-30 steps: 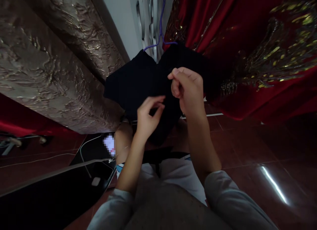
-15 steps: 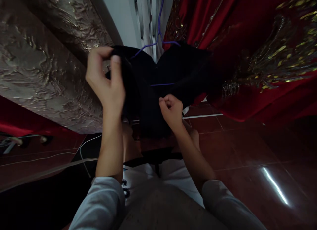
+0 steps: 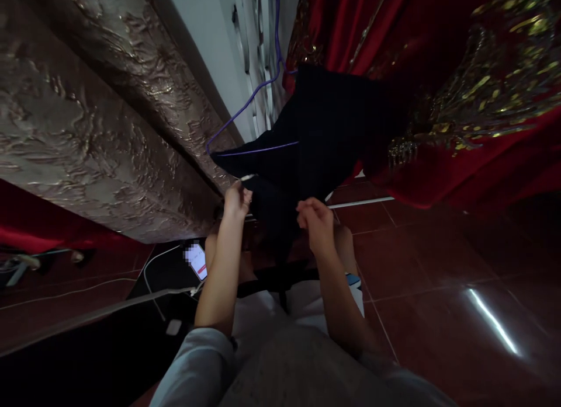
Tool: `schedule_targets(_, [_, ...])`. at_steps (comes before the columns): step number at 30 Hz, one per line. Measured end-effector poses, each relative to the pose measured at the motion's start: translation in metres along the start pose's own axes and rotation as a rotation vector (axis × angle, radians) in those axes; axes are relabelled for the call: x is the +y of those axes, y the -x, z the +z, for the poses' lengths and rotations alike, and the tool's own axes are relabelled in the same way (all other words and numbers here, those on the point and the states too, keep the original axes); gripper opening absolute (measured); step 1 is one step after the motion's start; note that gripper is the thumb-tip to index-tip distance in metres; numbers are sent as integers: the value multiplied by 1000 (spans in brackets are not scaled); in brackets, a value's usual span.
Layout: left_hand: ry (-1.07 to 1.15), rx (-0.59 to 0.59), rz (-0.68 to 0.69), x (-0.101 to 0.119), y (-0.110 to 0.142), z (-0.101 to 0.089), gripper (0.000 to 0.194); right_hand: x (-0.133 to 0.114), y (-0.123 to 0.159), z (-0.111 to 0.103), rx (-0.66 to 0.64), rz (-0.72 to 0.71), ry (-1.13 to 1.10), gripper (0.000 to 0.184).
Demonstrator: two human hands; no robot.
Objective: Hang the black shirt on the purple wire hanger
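Note:
A dark garment hangs in front of me on a purple hanger. It covers the hanger's right side, while the left arm of the hanger is bare down to its corner. Below that corner, my left hand is closed on the garment's left edge, where a small pale strip shows. My right hand pinches the front edge of the cloth lower down, its fingers curled together. Folds in the dark cloth are hard to make out.
Textured beige fabric hangs at left, red cloth with gold sequins at right. A white metal lattice stands behind the hanger. A lit phone and a white cable lie by my left leg. Red tiles cover the floor.
My left hand has moved down and right from the garment's left shoulder, drawing the cloth off the hanger's left arm. My right hand has moved slightly down. The phone has come into view.

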State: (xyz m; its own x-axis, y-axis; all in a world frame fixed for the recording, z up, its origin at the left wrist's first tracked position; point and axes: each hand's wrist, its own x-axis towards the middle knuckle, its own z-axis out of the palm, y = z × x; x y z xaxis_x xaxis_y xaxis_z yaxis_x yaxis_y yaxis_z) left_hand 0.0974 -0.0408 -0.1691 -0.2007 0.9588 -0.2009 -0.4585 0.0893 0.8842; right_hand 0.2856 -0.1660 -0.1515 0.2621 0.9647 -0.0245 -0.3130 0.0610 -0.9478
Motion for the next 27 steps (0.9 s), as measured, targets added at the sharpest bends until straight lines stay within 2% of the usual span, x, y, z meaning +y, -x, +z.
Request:
schedule_targets(2, [-62,-52,-50,-7,12,4,12,8,3,-21,113,27,-92,24])
schedule_targets(5, [-146,-155,-59,0,28,11,16,20,1,-47,241,74,-122,28])
schedule_targets(8, [-238,-332,146,18,47,21,13,24,-3,-61,255,64,44,28])
schedule_targets(10, [-377,-458,334,29,63,31,10,22,-5,-58,170,-17,191,37])
schedule_targets(12, [-568,-567,491,36,78,42,9,17,-7,-47,-10,-108,287,56])
schedule_targets(13, [-651,-615,564,38,84,47,10,15,-8,-38,-125,-127,320,60])
schedule_targets(14, [-709,-651,633,38,89,52,11,12,-9,-29,-234,-125,340,56])
schedule_targets(16, [-743,-685,715,36,94,55,15,5,-14,-13,-385,-84,357,36])
schedule_targets(17, [-720,-682,703,35,94,53,20,0,-17,-7,-442,-60,378,28])
schedule_targets(19, [-691,-686,592,30,91,41,33,-13,-28,-2,-551,-40,447,20])
schedule_targets(22, [-810,-796,378,23,83,11,49,-42,-53,-2,-690,-164,548,14])
schedule_targets(23, [-887,-855,316,21,81,0,50,-50,-64,-1,-674,-260,551,14])
schedule_targets(25, [-1036,-945,206,19,78,-17,50,-62,-89,7,-555,-463,511,22])
schedule_targets(27, [-1139,-960,149,19,75,-28,50,-61,-116,23,-424,-569,448,31])
